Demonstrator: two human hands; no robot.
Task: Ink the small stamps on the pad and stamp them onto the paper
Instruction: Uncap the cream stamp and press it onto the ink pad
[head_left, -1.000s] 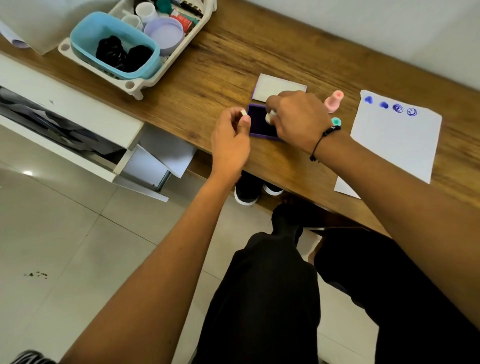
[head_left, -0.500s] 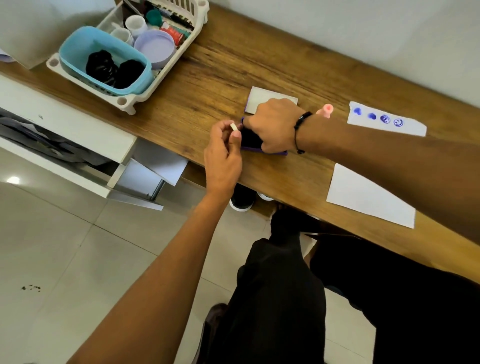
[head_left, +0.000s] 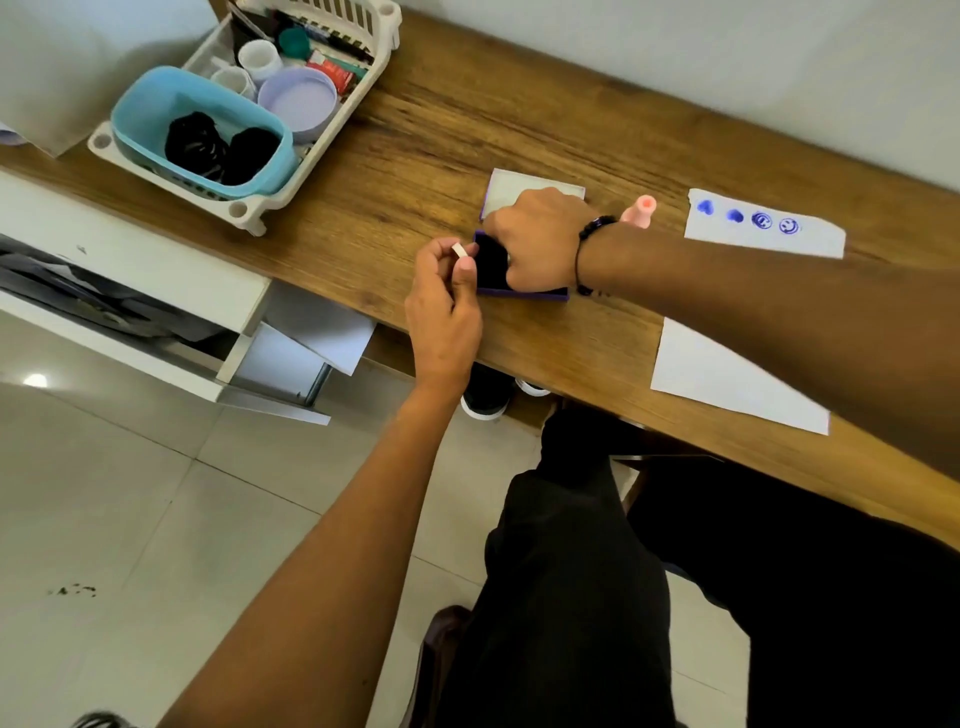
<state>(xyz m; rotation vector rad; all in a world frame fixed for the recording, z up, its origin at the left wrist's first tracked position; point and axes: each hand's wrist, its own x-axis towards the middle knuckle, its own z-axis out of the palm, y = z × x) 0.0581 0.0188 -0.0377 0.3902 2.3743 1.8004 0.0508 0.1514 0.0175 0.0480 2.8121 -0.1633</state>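
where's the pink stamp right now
The pink stamp stands upright on the wooden desk, just behind the right wrist, between the ink pad and the stamped paper.

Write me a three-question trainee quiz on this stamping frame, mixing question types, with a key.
1. True or false: the right hand is pressing down over the ink pad.
2. How many blue prints are on the paper? A) two B) four C) six
3. What does the left hand pinch at its fingertips?

Key
1. True.
2. B: two hearts, two round faces.
3. A small white piece, possibly a stamp cap; too small to tell for sure.
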